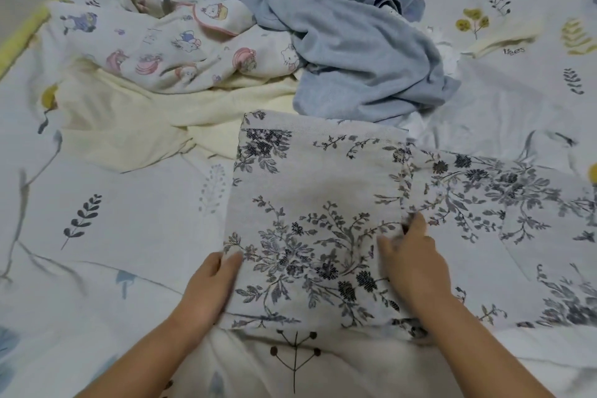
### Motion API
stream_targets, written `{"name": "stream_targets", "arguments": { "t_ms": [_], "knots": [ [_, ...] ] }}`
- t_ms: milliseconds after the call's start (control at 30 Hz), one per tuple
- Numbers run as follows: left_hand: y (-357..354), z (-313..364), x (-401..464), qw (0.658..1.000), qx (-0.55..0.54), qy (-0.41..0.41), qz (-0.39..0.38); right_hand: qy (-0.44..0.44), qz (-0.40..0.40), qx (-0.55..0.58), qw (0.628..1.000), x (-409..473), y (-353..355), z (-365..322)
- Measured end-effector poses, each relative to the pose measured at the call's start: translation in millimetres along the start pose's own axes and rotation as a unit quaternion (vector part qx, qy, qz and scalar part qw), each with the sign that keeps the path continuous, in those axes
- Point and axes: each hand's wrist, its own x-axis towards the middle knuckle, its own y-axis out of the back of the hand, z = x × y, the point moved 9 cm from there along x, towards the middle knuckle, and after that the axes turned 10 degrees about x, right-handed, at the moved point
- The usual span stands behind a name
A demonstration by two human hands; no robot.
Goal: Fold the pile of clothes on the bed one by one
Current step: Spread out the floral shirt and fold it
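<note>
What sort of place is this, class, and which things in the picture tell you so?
Most likely a bedroom at home: the work surface is a bed with a leaf-print sheet, a pile of clothes lies unfolded on it, and two bare hands flatten a floral garment.

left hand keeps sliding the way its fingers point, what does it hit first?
Probably nothing new: the left hand already rests on the floral garment, so it would slide across that fabric toward the blue garment.

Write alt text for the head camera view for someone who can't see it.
Two hands, left hand and right hand, rest on a grey floral cloth partly folded on a leaf-print bed sheet; behind it lies a pile of unfolded clothes.
</note>
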Motion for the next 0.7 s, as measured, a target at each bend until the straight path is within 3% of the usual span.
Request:
{"name": "stream_targets", "arguments": {
  "t_ms": [67, 167, 333, 500, 600, 700],
  "knots": [
    [-0.2, 1.8, -5.8, 0.999, 0.027, -0.025, 0.013, 0.024, 0.004, 0.051, 0.998, -2.9, 1.2, -2.3],
    [11.1, 11.6, -18.6, 0.989, 0.068, -0.073, 0.111, 0.102, 0.081, 0.068, 0.989, -5.4, 24.7, -7.9],
    [-2.2, -1.6, -18.3, 0.980, 0.173, -0.026, 0.097, 0.058, 0.058, -0.130, 0.988, -7.1, 13.3, 6.8],
    [19.8, 31.5, -3.7, 0.975, 0.128, -0.050, 0.174, 0.175, 0.163, -0.149, 0.959, -15.7, 18.0, -37.0],
    [3.5, 71.3, -10.3, 0.907, 0.317, -0.163, 0.226, 0.215, 0.062, -0.205, 0.953, -18.6, -18.5, -38.4],
    [-51.6, 76.8, -24.1, 0.843, 0.443, -0.269, 0.142, 0.200, -0.017, -0.243, 0.949, -18.4, -45.8, -6.3]
  ]
}}
